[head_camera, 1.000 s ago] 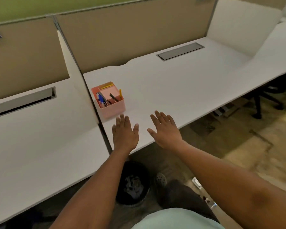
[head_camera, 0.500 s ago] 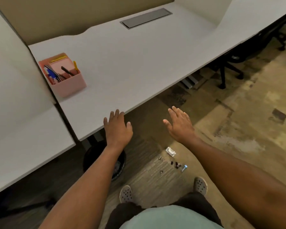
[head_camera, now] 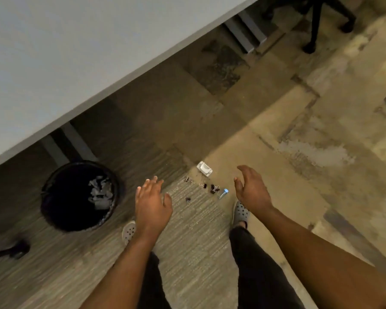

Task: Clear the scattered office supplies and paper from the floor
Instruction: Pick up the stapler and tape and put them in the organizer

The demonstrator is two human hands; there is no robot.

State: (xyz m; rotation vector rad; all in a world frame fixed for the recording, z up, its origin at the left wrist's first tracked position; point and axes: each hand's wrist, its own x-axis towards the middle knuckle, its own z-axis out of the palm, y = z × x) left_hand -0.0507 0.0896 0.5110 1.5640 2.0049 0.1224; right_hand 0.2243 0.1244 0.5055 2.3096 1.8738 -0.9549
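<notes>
Several small black binder clips (head_camera: 212, 188) lie scattered on the carpet between my feet, one of them (head_camera: 188, 200) apart to the left. Beside them rest a small white plastic box (head_camera: 204, 168) and a light-blue clip (head_camera: 223, 193). My left hand (head_camera: 153, 204) hovers palm down, fingers spread, left of the clips and holds nothing. To the right of the clips my right hand (head_camera: 251, 188) is open and empty, fingers loosely curved. Both hands are well above the floor.
A black round waste bin (head_camera: 54, 192) with crumpled paper (head_camera: 100, 192) inside stands at the left under the white desk edge (head_camera: 120, 88). Chair bases show at the top right (head_camera: 314, 41) and far left (head_camera: 16, 249). My grey shoes (head_camera: 241, 211) flank the clips.
The view has tipped down from the desk top to the floor. Both hands dropped off the desk edge and spread apart over the clips; the pink organiser left the view.
</notes>
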